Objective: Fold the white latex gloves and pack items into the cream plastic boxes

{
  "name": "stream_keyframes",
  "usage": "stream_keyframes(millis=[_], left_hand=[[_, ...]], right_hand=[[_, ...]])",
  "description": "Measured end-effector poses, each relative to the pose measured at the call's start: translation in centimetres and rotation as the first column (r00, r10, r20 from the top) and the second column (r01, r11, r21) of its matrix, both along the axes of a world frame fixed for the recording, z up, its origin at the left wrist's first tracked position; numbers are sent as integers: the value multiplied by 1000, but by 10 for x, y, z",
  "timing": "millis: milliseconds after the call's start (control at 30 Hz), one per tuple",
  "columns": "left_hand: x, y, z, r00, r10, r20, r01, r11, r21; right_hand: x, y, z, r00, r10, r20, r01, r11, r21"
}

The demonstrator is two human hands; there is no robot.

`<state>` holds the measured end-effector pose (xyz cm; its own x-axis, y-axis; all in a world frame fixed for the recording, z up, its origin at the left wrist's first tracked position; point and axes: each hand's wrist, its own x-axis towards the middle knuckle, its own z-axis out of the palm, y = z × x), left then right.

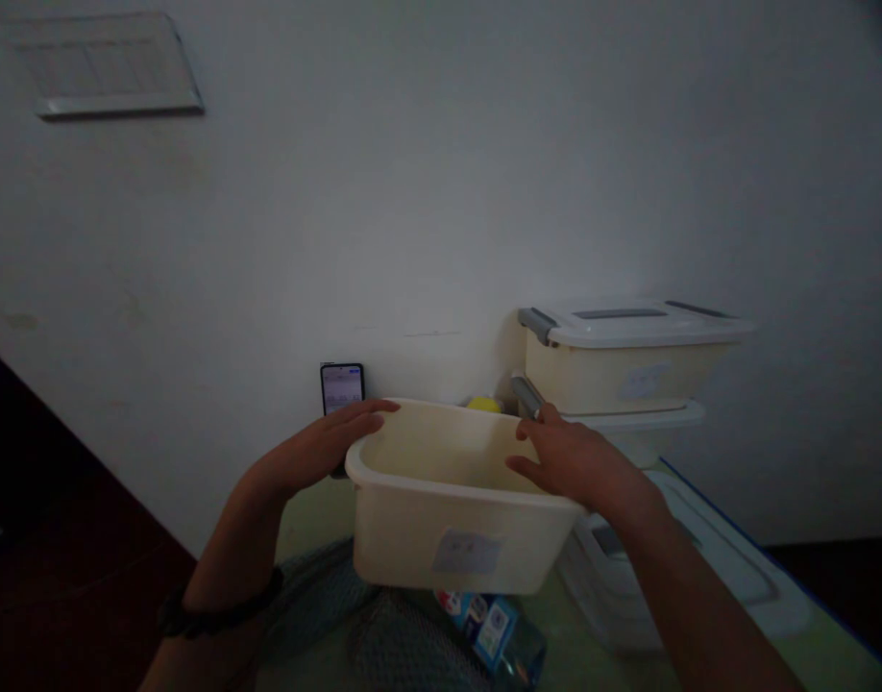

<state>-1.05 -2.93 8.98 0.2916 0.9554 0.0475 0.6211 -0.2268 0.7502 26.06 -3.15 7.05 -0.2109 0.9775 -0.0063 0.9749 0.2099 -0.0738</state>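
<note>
A cream plastic storage bin without a lid is held at the middle, with a small paper label on its front wall. My left hand grips the bin's left end, fingers over the rim. At the opposite end my right hand is closed over the rim, thumb and fingertips reaching inside. The visible inner walls are bare; the bin's floor is mostly hidden. Below the bin lie a clear bottle with a blue label and a dark grey mesh cloth.
Lidded storage boxes are stacked at the right against the wall. White lids lie at the table's right edge. A phone stands against the wall behind my left hand. Something yellow shows behind the bin.
</note>
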Motion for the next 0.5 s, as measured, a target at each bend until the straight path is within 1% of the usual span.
stream_keyframes(millis=[333,500], left_hand=[[1,-1,1,999,2,-34,-2,1000,16],[0,1,0,1000,11,-26,-11,1000,0]], right_hand=[[0,0,0,1000,-6,0,6,1000,-2],[0,0,0,1000,-4,3,4,1000,1]])
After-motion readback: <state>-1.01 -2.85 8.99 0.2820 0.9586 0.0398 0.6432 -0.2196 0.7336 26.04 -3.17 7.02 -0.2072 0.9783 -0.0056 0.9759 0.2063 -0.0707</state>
